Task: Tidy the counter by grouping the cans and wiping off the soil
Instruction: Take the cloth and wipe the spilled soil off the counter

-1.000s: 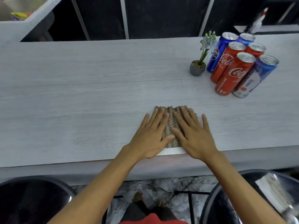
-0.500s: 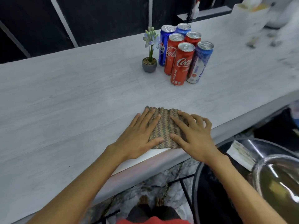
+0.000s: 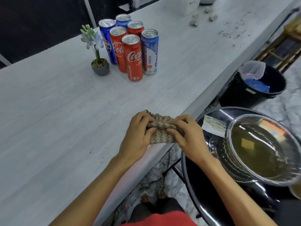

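A brown woven cloth (image 3: 161, 132) lies bunched at the counter's near edge. My left hand (image 3: 138, 137) grips its left side, and my right hand (image 3: 187, 136) grips its right side, fingers curled into the fabric. Several cans (image 3: 132, 57), red and blue, stand upright in a tight group at the back left of the counter (image 3: 57, 119). Scattered soil (image 3: 231, 32) and a few clumps (image 3: 193, 22) lie on the counter's far right part.
A small potted flower (image 3: 99, 66) stands left of the cans. A glass bowl of yellowish liquid (image 3: 263, 149) sits on a black stool at the right, beside a folded rag (image 3: 213, 126). A black bin (image 3: 254, 85) stands on the floor beyond.
Both hands lay flat on the spread cloth before; now their fingers have curled and bunched it up. The view has swung right, bringing the soil, bowl and bin into sight.
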Demonstrator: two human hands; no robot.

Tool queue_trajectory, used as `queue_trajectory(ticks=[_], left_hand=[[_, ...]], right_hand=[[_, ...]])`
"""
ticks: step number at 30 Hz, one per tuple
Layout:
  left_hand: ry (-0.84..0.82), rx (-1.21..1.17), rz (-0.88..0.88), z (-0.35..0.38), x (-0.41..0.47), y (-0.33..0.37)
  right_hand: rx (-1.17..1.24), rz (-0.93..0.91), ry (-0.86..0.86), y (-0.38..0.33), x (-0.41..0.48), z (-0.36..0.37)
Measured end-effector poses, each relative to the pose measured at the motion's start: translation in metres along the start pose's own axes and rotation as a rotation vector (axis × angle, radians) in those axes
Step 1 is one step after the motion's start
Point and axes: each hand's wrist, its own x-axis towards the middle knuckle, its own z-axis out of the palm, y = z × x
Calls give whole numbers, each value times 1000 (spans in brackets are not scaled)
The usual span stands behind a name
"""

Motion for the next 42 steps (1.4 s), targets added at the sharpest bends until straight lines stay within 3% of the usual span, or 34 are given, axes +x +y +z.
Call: queue_trajectory(ticks=[10,22,33,38,42], left_hand=[[-140,-244,110,44,22,42],[-558,-239,304,165,17,43],[-816,-74,381,263,5,-3],[-853,-10,492,267,3,-18],[-853,193,652,264,4,-25]], right_hand=[[-9,216,279,19,-57,-40],[-51,565,435,80,-163,-35],[-110,812,286,147,-208,8],[-260,796,197,158,-218,20],[-394,813,123,159,-219,24]])
